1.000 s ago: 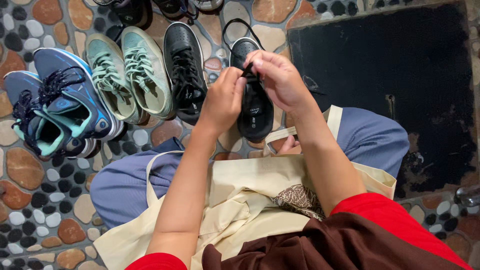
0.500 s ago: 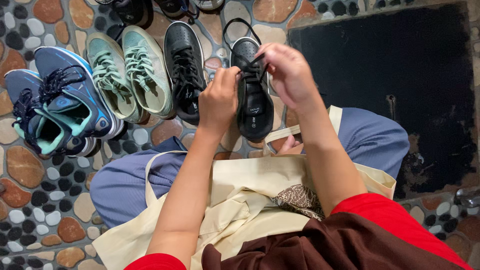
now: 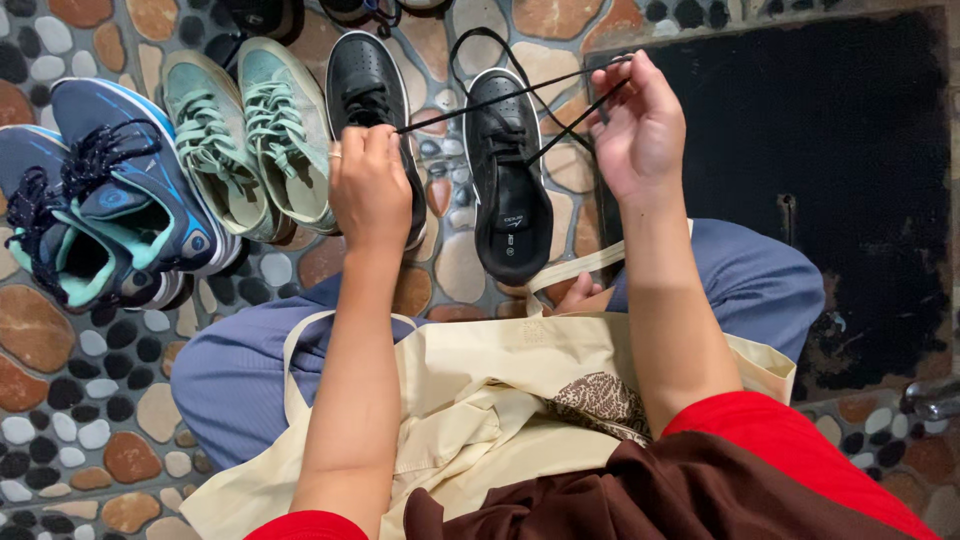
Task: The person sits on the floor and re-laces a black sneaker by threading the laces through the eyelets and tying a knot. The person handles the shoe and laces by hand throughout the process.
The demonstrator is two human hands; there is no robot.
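Observation:
A black sneaker [image 3: 508, 185] lies on the pebble floor between my hands, toe pointing away from me. Its black laces [image 3: 520, 95] are stretched out to both sides. My left hand [image 3: 368, 180] pinches one lace end, held over a second black sneaker [image 3: 365, 80]. My right hand [image 3: 640, 125] grips the other lace end, raised to the right of the shoe. A loop of lace arcs above the shoe's toe. A cream tote bag [image 3: 480, 400] rests on my lap.
A pair of mint green sneakers [image 3: 245, 145] and a pair of blue sneakers [image 3: 100, 200] stand in a row at the left. A black mat [image 3: 840, 170] covers the floor at the right. More dark shoes [image 3: 300, 12] sit at the top edge.
Both hands were close together over the black sneaker's laces; now they have moved apart, pulling the lace ends taut to either side.

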